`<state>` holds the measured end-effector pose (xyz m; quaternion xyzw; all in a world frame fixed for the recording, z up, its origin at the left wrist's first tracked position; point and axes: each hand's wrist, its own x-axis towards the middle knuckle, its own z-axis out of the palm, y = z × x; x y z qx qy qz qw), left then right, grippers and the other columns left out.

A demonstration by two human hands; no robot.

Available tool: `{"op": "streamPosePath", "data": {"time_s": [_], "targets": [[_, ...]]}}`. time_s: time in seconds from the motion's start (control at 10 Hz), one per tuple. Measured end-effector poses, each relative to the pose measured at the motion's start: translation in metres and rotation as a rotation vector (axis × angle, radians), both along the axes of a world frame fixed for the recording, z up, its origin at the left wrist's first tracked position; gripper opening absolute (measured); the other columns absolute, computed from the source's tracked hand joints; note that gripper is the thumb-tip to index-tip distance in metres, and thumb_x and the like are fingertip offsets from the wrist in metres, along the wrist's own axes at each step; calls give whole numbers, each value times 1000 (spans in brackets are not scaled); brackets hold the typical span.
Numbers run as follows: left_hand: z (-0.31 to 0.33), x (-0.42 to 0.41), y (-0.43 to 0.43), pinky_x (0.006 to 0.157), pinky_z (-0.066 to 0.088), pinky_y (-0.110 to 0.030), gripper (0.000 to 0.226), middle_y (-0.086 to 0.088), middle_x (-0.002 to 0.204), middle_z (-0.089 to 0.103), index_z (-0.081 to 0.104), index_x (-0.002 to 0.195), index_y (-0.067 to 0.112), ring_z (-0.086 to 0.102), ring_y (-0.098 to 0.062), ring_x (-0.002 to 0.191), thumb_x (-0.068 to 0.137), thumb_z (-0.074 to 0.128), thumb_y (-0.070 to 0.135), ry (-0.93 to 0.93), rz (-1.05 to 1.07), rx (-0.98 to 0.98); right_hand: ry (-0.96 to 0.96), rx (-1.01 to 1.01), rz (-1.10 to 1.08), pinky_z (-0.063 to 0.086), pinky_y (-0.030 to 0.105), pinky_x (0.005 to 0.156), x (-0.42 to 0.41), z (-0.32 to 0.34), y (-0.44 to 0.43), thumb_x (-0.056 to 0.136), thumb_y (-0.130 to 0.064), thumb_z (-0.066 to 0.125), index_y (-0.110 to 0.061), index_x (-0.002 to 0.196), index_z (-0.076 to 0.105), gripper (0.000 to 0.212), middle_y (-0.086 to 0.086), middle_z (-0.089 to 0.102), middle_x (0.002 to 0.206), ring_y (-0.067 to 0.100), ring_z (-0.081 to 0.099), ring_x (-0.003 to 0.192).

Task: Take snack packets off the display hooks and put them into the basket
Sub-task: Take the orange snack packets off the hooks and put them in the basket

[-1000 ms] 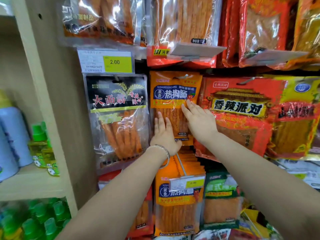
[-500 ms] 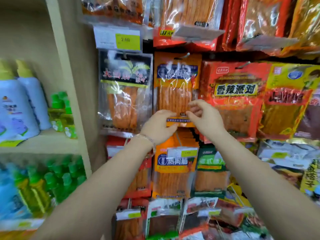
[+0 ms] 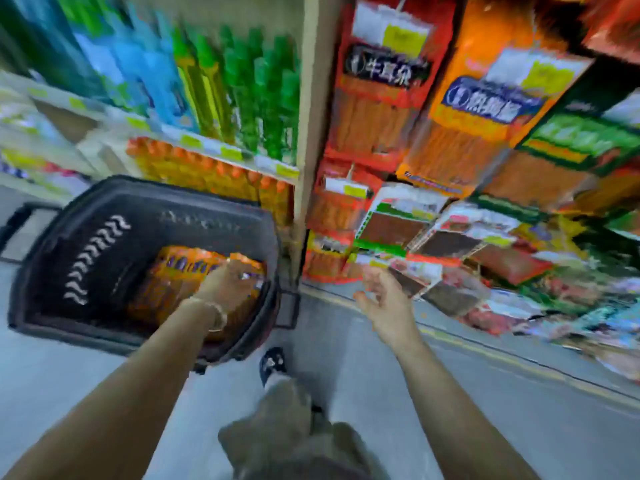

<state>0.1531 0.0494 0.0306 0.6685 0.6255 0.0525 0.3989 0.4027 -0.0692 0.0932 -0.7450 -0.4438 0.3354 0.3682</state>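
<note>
orange snack packets (image 3: 180,270), blue labels, blurred, heaped in black basket (image 3: 114,199)

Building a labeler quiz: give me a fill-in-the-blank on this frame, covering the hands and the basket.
1. The left hand reaches into the ____ basket.
2. The packets lying in it are ____.
3. The right hand, fingers spread, holds ____.
Missing words: black; orange; nothing.
</note>
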Motion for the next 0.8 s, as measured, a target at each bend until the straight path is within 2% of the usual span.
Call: {"op": "streamPosePath", "data": {"time_s": [0.1,0.2,0.3,0.4,0.5,0.6,0.7,0.8], "targets": [[-20,-57,-29,82,47,-32,34,-14,117,64,62,121,14,61,-29,105,91,59,29,45,157,-121,-25,-216,67,41,16,79,-53,-47,-20,81,6,64,2,118,55,39,13,58,111,24,54,94],[-32,-100,-36,83,45,-37,32,-20,112,66,63,118,7,61,-36,104,88,60,19,62,260,-122,-44,-284,152,42,33,87,-85,-69,-5,84,-1,65,0,119,56,36,19,58,116,25,55,97],[-36,-133,-26,93,42,-37,32,-17,115,65,62,118,5,59,-33,111,87,62,14,7,329,-144,-34,-363,249,42,26,86,-132,-82,10,87,-7,63,-5,123,55,36,12,57,118,24,58,101],[-46,-167,2,98,44,-37,31,-14,116,65,61,118,6,59,-29,111,88,61,12,-80,335,-230,23,-390,281,40,19,76,-171,-88,46,91,-15,60,-13,128,51,38,-1,51,112,6,57,83],[-57,-203,42,93,43,-31,30,-11,112,66,60,117,8,60,-26,107,89,60,16,-56,272,-319,128,-471,217,46,20,75,-213,-106,83,93,-20,59,-20,126,48,35,-8,48,109,5,57,84],[-80,-235,84,87,41,-25,31,-6,114,62,58,121,12,58,-21,106,91,58,19,2,174,-407,274,-577,125,43,13,71,-247,-137,124,92,-22,59,-24,120,49,30,-7,51,109,2,55,86],[-108,-258,114,79,35,-19,31,-10,117,61,57,124,9,56,-23,104,93,55,17,101,101,-484,404,-735,-4,45,28,88,-266,-180,150,92,-22,58,-23,121,48,31,0,54,117,13,55,98],[-138,-269,132,74,34,-18,30,-7,104,60,56,123,10,56,-23,95,93,54,16,164,62,-557,370,-806,-169,46,28,86,-270,-223,162,91,-19,59,-16,122,50,33,6,58,116,14,56,92]]}}
